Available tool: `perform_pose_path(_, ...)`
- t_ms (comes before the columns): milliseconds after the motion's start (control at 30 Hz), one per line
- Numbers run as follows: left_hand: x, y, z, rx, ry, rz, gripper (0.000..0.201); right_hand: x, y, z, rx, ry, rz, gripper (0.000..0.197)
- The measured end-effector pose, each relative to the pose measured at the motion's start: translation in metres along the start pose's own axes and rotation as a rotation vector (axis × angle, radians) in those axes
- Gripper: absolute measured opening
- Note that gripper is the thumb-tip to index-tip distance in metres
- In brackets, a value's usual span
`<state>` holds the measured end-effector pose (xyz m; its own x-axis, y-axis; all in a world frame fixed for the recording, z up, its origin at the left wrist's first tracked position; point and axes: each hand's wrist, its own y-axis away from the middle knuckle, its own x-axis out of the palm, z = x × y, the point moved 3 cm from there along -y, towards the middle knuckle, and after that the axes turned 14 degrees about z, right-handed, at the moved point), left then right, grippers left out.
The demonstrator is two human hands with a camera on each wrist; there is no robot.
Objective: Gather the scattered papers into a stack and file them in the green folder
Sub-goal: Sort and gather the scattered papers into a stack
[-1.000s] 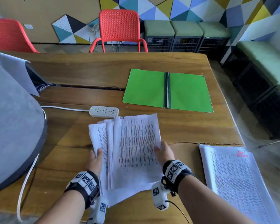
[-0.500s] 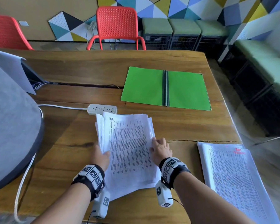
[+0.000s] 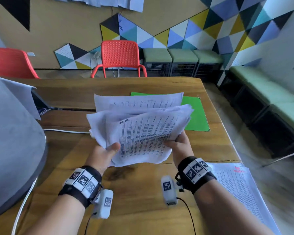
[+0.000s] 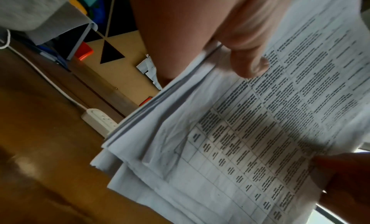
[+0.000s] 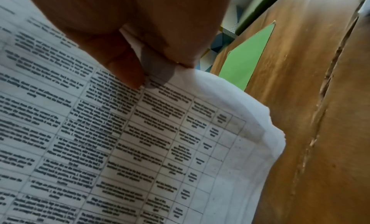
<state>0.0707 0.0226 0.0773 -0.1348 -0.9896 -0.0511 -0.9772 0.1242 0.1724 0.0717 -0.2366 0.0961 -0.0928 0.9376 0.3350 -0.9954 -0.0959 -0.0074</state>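
Note:
A loose stack of printed papers (image 3: 139, 131) hangs in the air above the wooden table (image 3: 143, 192), its sheets fanned and uneven. My left hand (image 3: 105, 153) grips its left edge, thumb on the top sheet (image 4: 250, 66). My right hand (image 3: 180, 145) grips the right edge, thumb pressed on the print (image 5: 128, 72). The green folder (image 3: 195, 116) lies open on the table behind the stack, mostly hidden by the papers; one corner of the folder (image 5: 246, 58) shows in the right wrist view.
Another pile of printed sheets (image 3: 238, 192) lies at the table's right front edge. A white power strip (image 4: 100, 119) and its cable sit left of the stack. A large grey object (image 3: 10, 141) fills the left side. Red chairs (image 3: 120, 56) stand beyond the table.
The papers lay on the table under both hands; now both hands have lifted the stack off the table, and it covers most of the folder.

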Motion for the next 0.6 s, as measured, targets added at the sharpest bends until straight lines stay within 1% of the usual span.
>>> perform_pose_path(33, -0.002, 0.0, 0.002, 0.025, 0.006, -0.012, 0.012, 0.003, 0.004, 0.005, -0.016, 0.001, 0.024, 0.074)
perform_pose_path(100, -0.006, 0.003, 0.009, 0.07, 0.009, -0.042, 0.026, 0.003, 0.012, 0.006, 0.006, 0.029, 0.048, 0.077)
perform_pose_path(200, -0.002, 0.009, 0.014, 0.137, 0.142, -0.104, 0.054, 0.004, 0.021, 0.0, 0.056, 0.079, 0.075, 0.066)
perform_pose_path(267, 0.003, 0.012, 0.009, 0.191, 0.206, -0.17, 0.062, 0.007, 0.02, -0.004, 0.077, 0.116, 0.068, 0.066)
perform_pose_path(333, 0.008, 0.012, -0.003, 0.224, 0.231, -0.2, 0.058, 0.011, 0.018, -0.007, 0.079, 0.141, 0.049, 0.068)
perform_pose_path(467, 0.014, 0.014, -0.02, 0.291, 0.263, -0.214, 0.047, 0.017, 0.018, 0.002, -0.005, 0.115, -0.02, 0.054)
perform_pose_path(533, 0.018, 0.016, -0.025, 0.317, 0.249, -0.204, 0.043, 0.02, 0.021, 0.005, -0.053, 0.137, -0.009, 0.051)
perform_pose_path(600, 0.017, 0.018, -0.023, 0.322, 0.25, -0.21, 0.045, 0.02, 0.024, 0.003, -0.049, 0.134, 0.012, 0.055)
